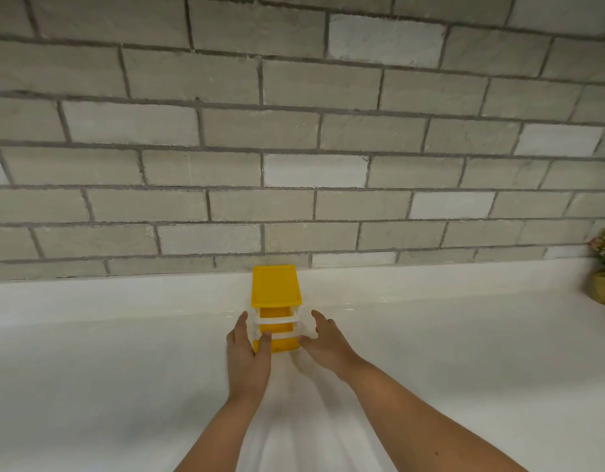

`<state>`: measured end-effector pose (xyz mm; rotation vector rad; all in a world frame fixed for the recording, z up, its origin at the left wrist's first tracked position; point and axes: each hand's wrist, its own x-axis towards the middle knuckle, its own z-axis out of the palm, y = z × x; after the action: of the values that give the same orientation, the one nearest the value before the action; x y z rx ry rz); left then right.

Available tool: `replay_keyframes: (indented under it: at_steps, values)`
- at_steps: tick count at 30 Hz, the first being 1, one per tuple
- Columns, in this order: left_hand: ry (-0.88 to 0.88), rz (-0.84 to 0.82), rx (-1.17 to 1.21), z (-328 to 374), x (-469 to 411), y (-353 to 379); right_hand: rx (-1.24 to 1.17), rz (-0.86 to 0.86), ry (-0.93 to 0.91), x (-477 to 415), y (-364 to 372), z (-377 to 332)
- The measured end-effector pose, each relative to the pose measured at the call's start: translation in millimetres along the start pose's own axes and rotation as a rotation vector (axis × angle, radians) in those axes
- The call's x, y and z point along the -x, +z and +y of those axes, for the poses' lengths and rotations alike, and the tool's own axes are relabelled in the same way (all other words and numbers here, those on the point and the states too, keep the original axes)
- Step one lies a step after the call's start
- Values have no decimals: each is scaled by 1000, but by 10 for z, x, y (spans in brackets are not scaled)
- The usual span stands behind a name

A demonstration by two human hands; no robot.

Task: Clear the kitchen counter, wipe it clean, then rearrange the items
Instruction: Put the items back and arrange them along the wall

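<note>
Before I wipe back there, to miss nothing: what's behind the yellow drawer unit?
Brick wall and white counter show behind the yellow drawer unit; the patch its body covers is hidden.

Views: one only, worn at the head.
Position: the scene is looked down on from behind the left hand [248,352] and right hand [323,342]; both forearms are seen coming in from the bottom edge.
Direction: forward and down, and the white counter [124,352] is taken in below, the brick wall [294,131] above.
Nearness: close, within arm's reach; the yellow drawer unit [275,291] is framed just left of centre.
Lens: wide-angle, with mortar lines bowed toward the edges.
Right edge: a flower pot [604,277] is cut off there.
</note>
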<state>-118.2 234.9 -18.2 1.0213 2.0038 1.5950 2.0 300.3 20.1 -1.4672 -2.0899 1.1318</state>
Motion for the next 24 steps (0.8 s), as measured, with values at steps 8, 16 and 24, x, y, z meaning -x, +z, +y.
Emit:
replay_keyframes:
  at_steps: [8, 16, 24]
  values:
    - [143, 45, 50, 280, 317, 138, -15, 52, -13, 351, -361, 57]
    - [216, -78, 94, 743, 814, 668, -54, 127, 54, 959, -996, 347]
    - [269, -288, 210, 1381, 1718, 1500, -30, 306, 91, 1695, -1889, 1021]
